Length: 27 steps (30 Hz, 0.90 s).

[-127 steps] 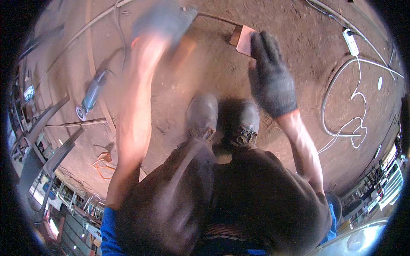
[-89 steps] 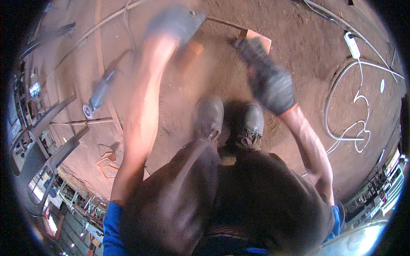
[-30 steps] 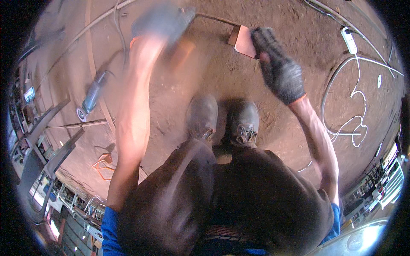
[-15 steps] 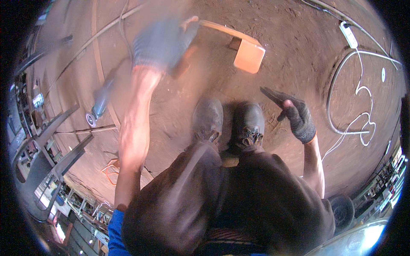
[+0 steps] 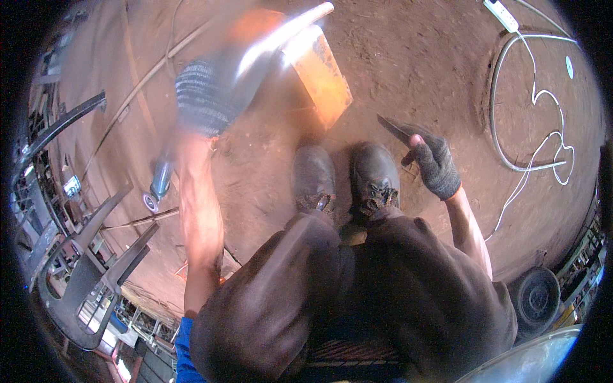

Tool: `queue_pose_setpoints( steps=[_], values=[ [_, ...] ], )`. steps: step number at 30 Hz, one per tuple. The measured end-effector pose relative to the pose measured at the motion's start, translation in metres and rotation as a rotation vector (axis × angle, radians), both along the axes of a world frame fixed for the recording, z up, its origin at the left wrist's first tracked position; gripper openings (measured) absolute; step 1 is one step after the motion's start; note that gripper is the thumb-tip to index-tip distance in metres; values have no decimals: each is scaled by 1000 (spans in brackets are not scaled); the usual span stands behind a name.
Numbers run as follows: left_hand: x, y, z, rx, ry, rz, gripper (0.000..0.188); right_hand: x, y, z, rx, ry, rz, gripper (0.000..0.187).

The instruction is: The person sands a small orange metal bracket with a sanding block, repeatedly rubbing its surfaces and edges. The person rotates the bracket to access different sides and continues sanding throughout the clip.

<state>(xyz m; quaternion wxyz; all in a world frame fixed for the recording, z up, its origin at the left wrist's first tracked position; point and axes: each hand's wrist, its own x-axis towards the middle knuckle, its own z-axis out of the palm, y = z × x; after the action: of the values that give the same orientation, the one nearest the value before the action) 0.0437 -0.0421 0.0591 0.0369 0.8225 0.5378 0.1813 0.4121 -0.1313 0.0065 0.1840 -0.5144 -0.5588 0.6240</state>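
Note:
My left hand (image 5: 204, 96), in a grey knit glove and blurred by motion, is raised and grips a shiny metal bar (image 5: 287, 29). An orange-rust flat plate (image 5: 322, 80) hangs fixed to that bar, above the dirt floor in front of my shoes. My right hand (image 5: 434, 166), in a dark glove, is low beside my right shoe (image 5: 377, 175). It pinches a dark flat pointed piece (image 5: 394, 129) that sticks out to the upper left. My left shoe (image 5: 313, 179) stands beside the right one.
A blue-grey power tool with a disc (image 5: 156, 188) lies on the dirt at the left. Dark metal frames (image 5: 83, 255) stand at the far left. A steel hoop (image 5: 504, 147), a white cable (image 5: 543, 127) and a white power strip (image 5: 501, 13) lie at the right. A wheel (image 5: 536, 300) sits lower right.
My right hand has drawn back from the plate to beside my right shoe, now holding the dark piece. My left hand has lifted the bar and plate up, closer to me.

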Motion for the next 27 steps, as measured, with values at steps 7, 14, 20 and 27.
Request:
queue_pose_setpoints(
  steps=[7,14,20,27],
  values=[
    [28,40,-3,-22,221,-194,34,8,-11,0,-63,-82,-79,53],
    [53,64,-2,-196,262,-234,28,-12,-7,-9,-152,51,84,49],
    [57,42,-7,-319,95,0,33,-27,-7,-18,214,-15,206,51],
    [-43,-95,-48,-589,-93,313,35,-92,25,-6,789,-162,478,64]
  ],
)
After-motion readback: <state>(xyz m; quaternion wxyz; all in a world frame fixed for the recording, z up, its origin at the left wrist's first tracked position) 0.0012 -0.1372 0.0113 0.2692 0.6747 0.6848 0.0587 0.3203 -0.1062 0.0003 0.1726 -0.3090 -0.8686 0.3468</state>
